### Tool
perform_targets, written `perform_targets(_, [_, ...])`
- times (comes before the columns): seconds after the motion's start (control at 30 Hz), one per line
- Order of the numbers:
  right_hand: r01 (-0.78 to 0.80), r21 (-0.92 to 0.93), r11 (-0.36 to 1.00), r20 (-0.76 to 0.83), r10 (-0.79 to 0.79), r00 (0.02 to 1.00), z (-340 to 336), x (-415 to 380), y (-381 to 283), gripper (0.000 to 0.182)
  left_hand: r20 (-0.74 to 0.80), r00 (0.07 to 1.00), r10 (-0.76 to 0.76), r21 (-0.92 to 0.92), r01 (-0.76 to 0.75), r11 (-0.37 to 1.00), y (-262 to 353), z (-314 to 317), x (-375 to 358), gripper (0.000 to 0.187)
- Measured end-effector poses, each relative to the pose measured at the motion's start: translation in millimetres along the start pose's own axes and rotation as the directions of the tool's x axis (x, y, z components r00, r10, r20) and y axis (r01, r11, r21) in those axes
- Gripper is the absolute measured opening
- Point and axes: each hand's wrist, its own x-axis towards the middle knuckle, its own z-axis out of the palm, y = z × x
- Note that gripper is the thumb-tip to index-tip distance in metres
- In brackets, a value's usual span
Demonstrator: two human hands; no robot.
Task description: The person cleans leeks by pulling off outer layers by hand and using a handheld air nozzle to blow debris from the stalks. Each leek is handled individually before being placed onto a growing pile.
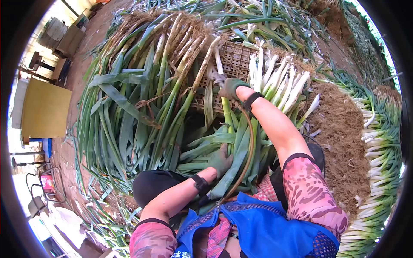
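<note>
We face a big heap of uncleaned leeks (142, 86) spreading to the left, with a plastic crate (235, 60) beyond it. Peeled white leeks (279, 81) lie stacked to the right. Our gloved right hand (231, 88) is clenched around one leek stalk (220, 69) over the crate. Our gloved left hand (220, 160), nearer us, grasps that leek's green leaves (234, 142).

Green gloves, both grips; black wrist straps; pink patterned sleeves; blue mesh vest, possibly lettered.
</note>
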Motion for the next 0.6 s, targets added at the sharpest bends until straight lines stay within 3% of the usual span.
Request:
perform_targets(0.03, [-0.041, -0.007, 0.999, 0.029, 0.042, 0.999, -4, -4, 3, 0.055, 0.022, 1.0, -0.001, 0.03, 0.001, 1.0, 9, -13, 2, 0.056])
perform_targets(0.07, [-0.001, 0.033, 0.999, -0.029, 0.002, 1.0, -12, -14, 11, 0.053, 0.17, 0.981, -0.092, 0.049, 0.084, 0.995, 12, -34, 13, 0.052])
perform_targets(0.1, [-0.073, 0.126, 0.989, -0.011, 0.075, 0.997, -14, -18, 23, 0.052, 0.297, 0.939, -0.175, 0.23, 0.107, 0.967, 29, -73, 18, 0.05])
perform_targets(0.13, [-0.145, 0.216, 0.966, 0.014, 0.146, 0.989, -16, -19, 36, 0.051, 0.287, 0.948, -0.139, 0.283, 0.055, 0.958, 31, -104, 24, 0.05])
perform_targets(0.17, [-0.218, 0.301, 0.928, 0.046, 0.215, 0.976, -15, -22, 51, 0.05, 0.108, 0.968, -0.227, 0.348, 0.177, 0.92, 19, -120, 40, 0.046])
perform_targets(0.2, [-0.26, 0.46, 0.849, 0.069, 0.257, 0.964, -8, -26, 68, 0.046, -0.164, 0.97, -0.178, 0.3, 0.221, 0.928, 2, -133, 51, 0.045])
perform_targets(0.23, [-0.29, 0.604, 0.742, 0.095, 0.295, 0.951, -2, -32, 79, 0.042, -0.429, 0.894, -0.127, 0.243, 0.25, 0.937, -18, -142, 63, 0.045])
perform_targets(0.27, [-0.343, 0.686, 0.642, 0.165, 0.321, 0.932, -4, -49, 77, 0.033, -0.541, 0.835, -0.106, 0.294, 0.305, 0.906, -55, -144, 82, 0.047])
perform_targets(0.3, [-0.315, 0.698, 0.643, 0.153, 0.296, 0.943, -6, -71, 68, 0.034, -0.643, 0.763, -0.07, 0.334, 0.361, 0.87, -84, -143, 98, 0.05])
perform_targets(0.37, [-0.169, 0.709, 0.685, 0.089, 0.151, 0.984, 13, -85, 74, 0.034, -0.405, 0.852, -0.332, 0.303, 0.467, 0.831, -97, -142, 100, 0.056])
perform_targets(0.4, [-0.145, 0.678, 0.721, 0.099, 0.106, 0.989, 21, -91, 75, 0.036, -0.261, 0.853, -0.453, 0.302, 0.517, 0.801, -103, -137, 99, 0.06])
perform_targets(0.5, [-0.095, 0.685, 0.722, 0.126, 0.011, 0.992, 39, -135, 46, 0.04, -0.001, 0.962, -0.274, 0.224, 0.267, 0.937, -101, -113, 103, 0.054])
perform_targets(0.57, [-0.182, 0.732, 0.657, 0.228, 0.015, 0.973, 59, -155, 29, 0.042, -0.077, 0.974, -0.215, -0.145, 0.202, 0.969, -88, -101, 121, 0.051])
perform_targets(0.6, [-0.079, 0.649, 0.756, 0.193, -0.064, 0.979, 68, -161, 21, 0.043, -0.111, 0.985, -0.135, -0.314, 0.094, 0.945, -45, -114, 104, 0.054])
